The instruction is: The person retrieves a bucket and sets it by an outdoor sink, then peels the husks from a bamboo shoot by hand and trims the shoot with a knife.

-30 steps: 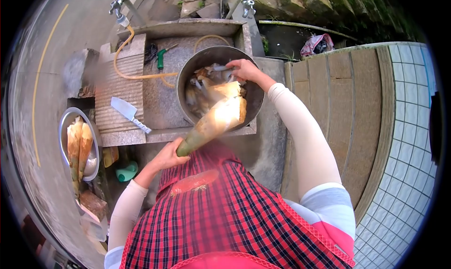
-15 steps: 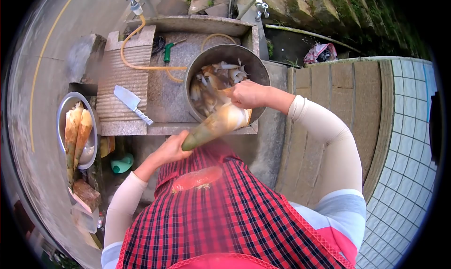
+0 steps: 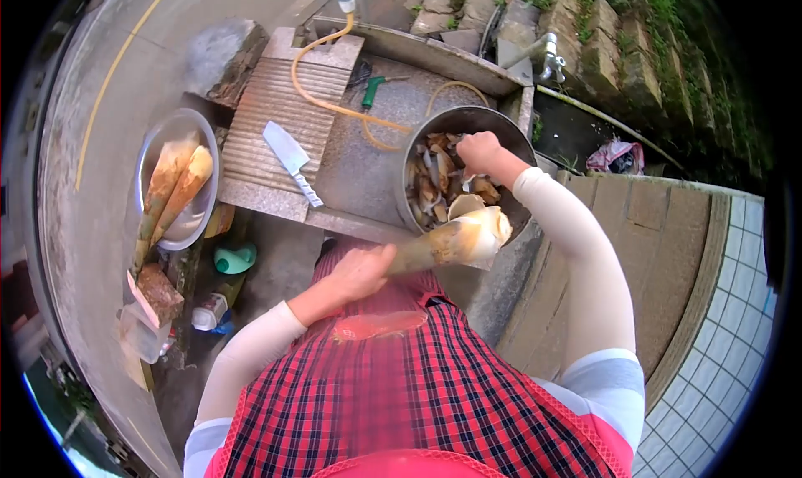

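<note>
My left hand [image 3: 366, 272] is wrapped round the narrow green end of a bamboo shoot [image 3: 455, 242]. The shoot lies tilted across the front of my apron, its pale cut end over the near rim of a large metal pot [image 3: 407, 196]. Brown and white bamboo husks [image 3: 433, 173] are heaped inside the pot. Above them, at the pot's far right side, my right hand [image 3: 483, 152] is closed, with its fingers curled down; what they hold, if anything, is hidden.
A cleaver [image 3: 288, 156] lies on the ridged stone slab [image 3: 276, 102]. An orange hose [image 3: 301, 81] and a green-handled tool [image 3: 373, 92] are in the stone basin. At left, a metal bowl [image 3: 213, 156] holds two bamboo shoots [image 3: 171, 177]. A tap [image 3: 551, 60] stands at the back right.
My right hand has left the shoot's side and moved over the husks in the pot. The shoot's wide end looks paler and partly peeled. The camera view has turned.
</note>
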### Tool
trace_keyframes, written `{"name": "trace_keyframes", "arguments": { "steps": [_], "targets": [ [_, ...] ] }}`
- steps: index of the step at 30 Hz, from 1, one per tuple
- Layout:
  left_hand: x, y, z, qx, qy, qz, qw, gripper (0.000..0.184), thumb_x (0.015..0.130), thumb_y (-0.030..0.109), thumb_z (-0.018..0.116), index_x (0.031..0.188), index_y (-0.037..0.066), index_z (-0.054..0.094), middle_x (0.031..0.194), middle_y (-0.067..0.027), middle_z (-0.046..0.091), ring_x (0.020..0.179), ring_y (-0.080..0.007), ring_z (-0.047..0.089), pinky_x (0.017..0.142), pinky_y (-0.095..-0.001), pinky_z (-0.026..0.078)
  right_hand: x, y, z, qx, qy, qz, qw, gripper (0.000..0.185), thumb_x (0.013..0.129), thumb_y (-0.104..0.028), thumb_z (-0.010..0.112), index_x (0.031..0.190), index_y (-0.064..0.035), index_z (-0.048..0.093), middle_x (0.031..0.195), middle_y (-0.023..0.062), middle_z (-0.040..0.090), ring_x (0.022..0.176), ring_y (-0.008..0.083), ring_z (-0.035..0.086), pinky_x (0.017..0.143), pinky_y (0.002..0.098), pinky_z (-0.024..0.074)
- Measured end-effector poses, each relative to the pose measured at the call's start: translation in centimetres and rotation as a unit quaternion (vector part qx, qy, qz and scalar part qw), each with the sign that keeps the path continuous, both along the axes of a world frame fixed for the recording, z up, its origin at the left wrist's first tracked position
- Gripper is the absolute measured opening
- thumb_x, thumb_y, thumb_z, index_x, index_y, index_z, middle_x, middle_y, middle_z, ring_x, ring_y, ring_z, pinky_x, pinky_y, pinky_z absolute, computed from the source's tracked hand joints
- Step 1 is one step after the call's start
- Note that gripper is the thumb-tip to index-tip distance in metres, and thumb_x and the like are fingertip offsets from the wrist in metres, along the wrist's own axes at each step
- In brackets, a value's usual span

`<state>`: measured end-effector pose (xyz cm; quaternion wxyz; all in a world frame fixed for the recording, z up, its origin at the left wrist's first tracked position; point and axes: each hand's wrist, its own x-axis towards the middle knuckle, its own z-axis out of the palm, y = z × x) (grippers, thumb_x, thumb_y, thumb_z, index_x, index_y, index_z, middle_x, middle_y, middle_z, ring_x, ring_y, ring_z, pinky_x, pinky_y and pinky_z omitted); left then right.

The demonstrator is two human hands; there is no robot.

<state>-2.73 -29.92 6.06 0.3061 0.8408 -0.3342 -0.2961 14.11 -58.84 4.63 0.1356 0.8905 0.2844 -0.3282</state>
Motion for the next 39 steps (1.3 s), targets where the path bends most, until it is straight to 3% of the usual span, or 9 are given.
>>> {"name": "trace_keyframes", "arguments": {
  "steps": [7,12,17,19,24,27,29,34,39],
  "targets": [
    [-0.8,-1.0,0.0,-0.064,0.159,0.111,0.979,0.047,0.071,0.017,0.065,0.105,-0.005,0.041,0.076,-0.0283,0.059,0.078,-0.0439,0.058,0.067,-0.0491,0.048,1.8,18.2,2.1,0.13,0.086,0.026,0.987,0.022,0.076,-0.009,0.053,0.094,-0.004,0.064,0.095,0.0155,0.065,0.09,0.0306,0.064,0.073,0.041,0.0525],
    [-2.5,-2.4,-4.1,-0.134,0.207,0.129,0.96,0.049,0.074,0.018,0.066,0.11,-0.007,0.042,0.092,-0.0283,0.06,0.088,-0.0395,0.059,0.077,-0.0452,0.048,-1.7,30.4,-9.3,0.292,0.052,-0.132,0.946,0.021,0.086,-0.012,0.043,0.098,0.0009,0.055,0.088,0.024,0.061,0.08,0.0374,0.063,0.07,0.0441,0.0522],
    [-1.4,0.8,1.7,-0.414,0.54,0.288,0.674,0.05,0.084,0.021,0.062,0.124,0.0,0.041,0.115,-0.0101,0.055,0.102,-0.0207,0.055,0.085,-0.0342,0.045,-4.4,34.3,-18.1,0.285,-0.021,-0.276,0.918,0.022,0.089,-0.017,0.042,0.105,-0.0014,0.049,0.103,0.0226,0.051,0.094,0.0375,0.056,0.074,0.0466,0.0511],
    [-0.3,2.2,3.1,-0.38,0.64,0.248,0.62,0.05,0.085,0.024,0.062,0.126,0.004,0.042,0.123,-0.0054,0.05,0.104,-0.0176,0.053,0.086,-0.0326,0.044,-4.0,34.0,-16.3,0.263,-0.016,-0.285,0.922,0.023,0.089,-0.016,0.044,0.108,-0.0032,0.048,0.105,0.0201,0.05,0.096,0.0367,0.055,0.074,0.047,0.0512],
    [0.5,-0.4,-2.4,-0.288,0.287,0.085,0.91,0.051,0.081,0.033,0.063,0.116,-0.003,0.053,0.115,-0.0149,0.056,0.109,-0.0201,0.052,0.096,-0.0315,0.037,-0.3,32.7,-5.6,0.343,0.045,-0.375,0.86,0.035,0.076,-0.003,0.051,0.111,-0.0021,0.043,0.107,0.0237,0.051,0.1,0.0397,0.053,0.082,0.0454,0.0467],
    [1.9,-2.7,-1.3,-0.34,0.287,0.168,0.88,0.025,0.077,0.018,0.065,0.091,0.0,0.055,0.075,-0.0094,0.06,0.055,-0.0134,0.057,0.044,-0.0263,0.044,0.8,27.5,4.2,0.421,0.088,-0.396,0.811,0.044,0.072,0.0,0.048,0.116,-0.0004,0.044,0.11,0.0221,0.053,0.103,0.0377,0.052,0.087,0.0413,0.0439],
    [2.7,-2.1,0.9,-0.17,0.584,0.213,0.765,0.021,0.079,0.018,0.065,0.082,0.002,0.051,0.061,-0.0042,0.053,0.043,-0.0115,0.05,0.034,-0.0244,0.038,-1.6,21.0,8.3,0.561,-0.074,-0.325,0.758,0.051,0.069,0.001,0.046,0.12,-0.0009,0.043,0.11,0.0216,0.054,0.102,0.038,0.052,0.088,0.0411,0.042],
    [3.3,-5.9,2.1,-0.147,0.648,0.292,0.688,0.019,0.08,0.017,0.065,0.082,0.004,0.051,0.063,-0.0025,0.051,0.048,-0.01,0.049,0.035,-0.0216,0.036,-11.1,5.2,17.5,0.463,-0.345,-0.455,0.677,0.024,0.079,-0.008,0.059,0.101,-0.002,0.053,0.063,0.0081,0.053,0.051,0.0157,0.046,0.051,0.0291,0.0405],
    [3.6,-11.7,-1.6,-0.172,0.704,0.385,0.572,0.019,0.08,0.017,0.065,0.081,0.005,0.051,0.066,-0.0031,0.051,0.051,-0.0099,0.048,0.036,-0.019,0.037,-17.9,-3.9,12.8,0.278,-0.227,-0.573,0.737,0.02,0.084,-0.017,0.055,0.082,0.0008,0.046,0.065,0.0244,0.056,0.065,0.0436,0.056,0.058,0.0491,0.0437]
  ]
}}
